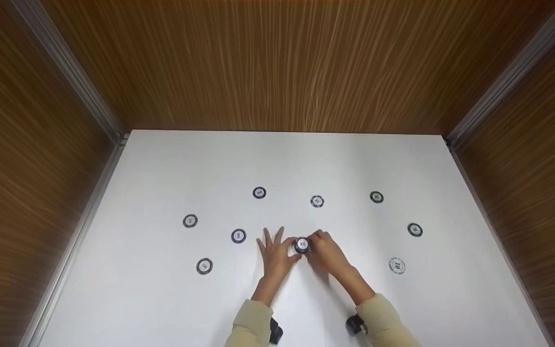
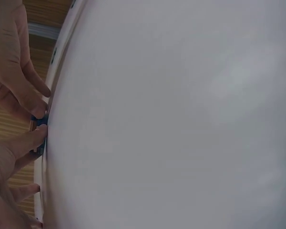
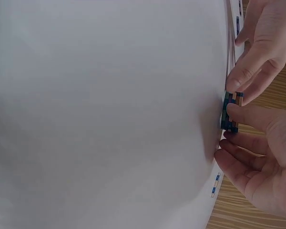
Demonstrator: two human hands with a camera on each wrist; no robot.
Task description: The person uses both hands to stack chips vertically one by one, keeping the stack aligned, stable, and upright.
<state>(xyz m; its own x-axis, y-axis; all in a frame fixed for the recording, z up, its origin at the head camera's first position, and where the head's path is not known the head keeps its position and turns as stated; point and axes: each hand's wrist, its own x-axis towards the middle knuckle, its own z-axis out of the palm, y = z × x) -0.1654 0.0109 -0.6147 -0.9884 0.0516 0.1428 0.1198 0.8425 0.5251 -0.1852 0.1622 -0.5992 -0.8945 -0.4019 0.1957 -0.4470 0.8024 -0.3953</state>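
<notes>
A short stack of poker chips stands on the white table between both hands, with a "10" chip face up. From its left side, the left hand grips it between thumb and index finger, while the other fingers spread out straight. On the opposite side the right hand holds it with thumb and curled fingers. In the right wrist view the stack shows several layers, dark with light edge marks, with the right thumb across its side. The left wrist view catches only a small part of the stack, mostly behind fingers.
Single chips lie flat around the hands: a purple-rimmed chip near the left fingers, a chip beyond the stack, a pale "10" chip to the right, and several others. Wood-grain panels wall the table on three sides.
</notes>
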